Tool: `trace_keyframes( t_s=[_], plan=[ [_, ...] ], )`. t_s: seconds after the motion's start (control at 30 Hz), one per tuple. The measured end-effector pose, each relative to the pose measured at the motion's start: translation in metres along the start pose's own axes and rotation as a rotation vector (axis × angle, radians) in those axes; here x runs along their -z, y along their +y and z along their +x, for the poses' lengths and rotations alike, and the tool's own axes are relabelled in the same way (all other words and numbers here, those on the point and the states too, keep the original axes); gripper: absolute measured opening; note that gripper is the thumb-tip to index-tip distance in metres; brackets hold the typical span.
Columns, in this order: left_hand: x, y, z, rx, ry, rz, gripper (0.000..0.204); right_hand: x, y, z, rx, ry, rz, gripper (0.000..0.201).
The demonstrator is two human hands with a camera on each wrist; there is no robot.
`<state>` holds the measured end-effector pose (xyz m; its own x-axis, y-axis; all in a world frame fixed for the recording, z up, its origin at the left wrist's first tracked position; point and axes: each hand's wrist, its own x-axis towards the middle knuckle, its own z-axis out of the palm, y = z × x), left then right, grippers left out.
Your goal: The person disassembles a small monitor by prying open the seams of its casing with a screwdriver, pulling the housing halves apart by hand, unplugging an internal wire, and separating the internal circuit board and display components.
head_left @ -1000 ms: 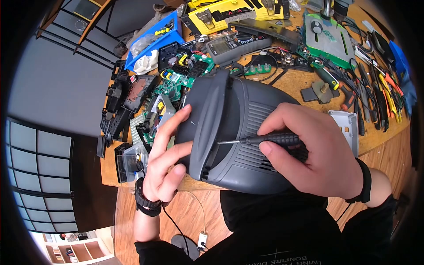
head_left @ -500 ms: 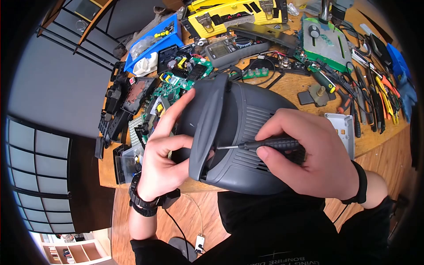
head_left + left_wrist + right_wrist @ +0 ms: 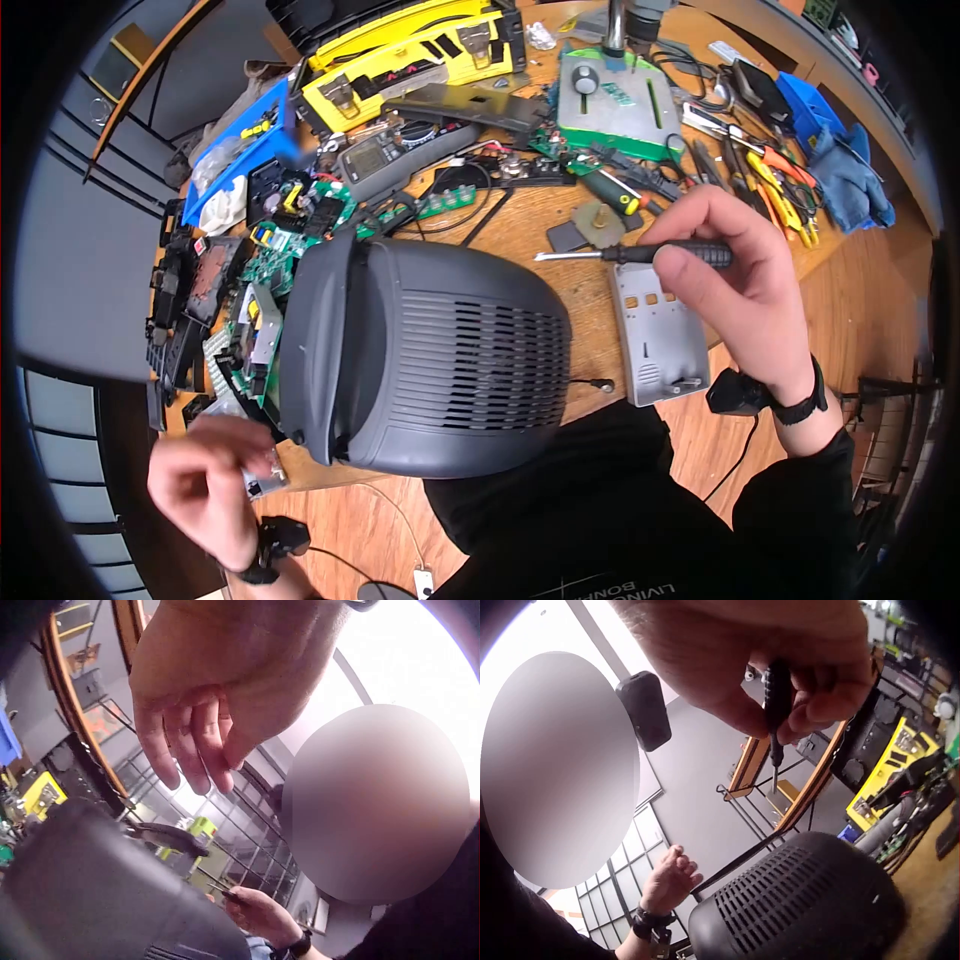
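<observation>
The dark grey vented housing (image 3: 480, 365) sits at the table's front edge, its curved rim (image 3: 325, 350) on the left; neither hand touches it. To its left, my left hand (image 3: 205, 485) hovers blurred over a clear plastic box (image 3: 265, 487). In the left wrist view the fingers of that hand (image 3: 217, 697) hang loosely bent, with nothing visible between them. My right hand (image 3: 745, 285) grips a black screwdriver (image 3: 700, 252) right of the housing, its shaft pointing left, clear of the housing. The right wrist view shows the screwdriver (image 3: 777, 697) held between thumb and fingers.
Circuit boards (image 3: 275, 262) and black plastic parts (image 3: 205, 280) lie left of the housing. Behind are a multimeter (image 3: 375, 165), a blue bin (image 3: 240, 145) and a yellow case (image 3: 400, 85). A grey tray-like cover (image 3: 665, 345) lies right, with hand tools (image 3: 780, 195) beyond.
My left hand has let go of the housing's rim and moved left, towards the body. My right hand has lifted the screwdriver away to the right. The head view has shifted right.
</observation>
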<state>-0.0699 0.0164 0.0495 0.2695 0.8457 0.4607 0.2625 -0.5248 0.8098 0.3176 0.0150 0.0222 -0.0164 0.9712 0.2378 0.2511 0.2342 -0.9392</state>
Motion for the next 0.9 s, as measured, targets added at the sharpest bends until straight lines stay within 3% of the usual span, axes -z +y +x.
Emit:
trace_keyframes(
  t_s=[0.07,0.17,0.27,0.3,0.37,0.43,0.5,0.6,0.7,0.77,0.8,0.9],
  plan=[
    [-0.019,0.025,0.016,-0.150,-0.195,0.158,0.019,0.014,0.000,0.000,-0.045,0.037,0.017,0.008],
    [-0.059,0.064,0.042,-0.129,-0.415,0.235,0.016,0.029,0.005,0.000,-0.023,0.067,0.036,0.008],
    [-0.089,0.083,0.069,-0.138,-0.812,0.343,0.013,0.044,0.009,-0.003,-0.016,0.096,0.087,0.008],
    [-0.100,0.087,0.079,-0.140,-0.817,0.343,0.013,0.049,0.010,-0.005,-0.020,0.106,0.099,0.008],
    [-0.125,0.095,0.101,-0.223,-1.153,0.520,0.012,0.060,0.013,-0.010,-0.027,0.130,0.118,0.008],
    [-0.155,0.088,0.116,-0.276,-1.197,0.563,0.011,0.070,0.013,-0.015,-0.021,0.157,0.131,0.009],
    [-0.186,0.081,0.125,-0.101,-1.390,0.573,0.013,0.080,0.014,-0.022,-0.078,0.194,0.160,0.009],
    [-0.222,0.051,0.115,-0.379,-1.103,0.450,0.005,0.090,0.026,-0.031,-0.021,0.248,0.142,0.009],
    [-0.267,0.025,0.117,-0.260,-1.211,0.463,0.005,0.104,0.034,-0.038,-0.025,0.298,0.126,0.009],
    [-0.286,0.006,0.114,-0.275,-1.307,0.520,0.007,0.112,0.037,-0.042,-0.044,0.317,0.102,0.009],
    [-0.308,-0.001,0.112,-0.206,-1.487,0.722,0.004,0.115,0.039,-0.044,-0.031,0.323,0.101,0.009],
    [-0.330,-0.012,0.106,-0.247,-1.466,0.712,0.007,0.122,0.047,-0.049,-0.006,0.324,0.134,0.009]
  ],
)
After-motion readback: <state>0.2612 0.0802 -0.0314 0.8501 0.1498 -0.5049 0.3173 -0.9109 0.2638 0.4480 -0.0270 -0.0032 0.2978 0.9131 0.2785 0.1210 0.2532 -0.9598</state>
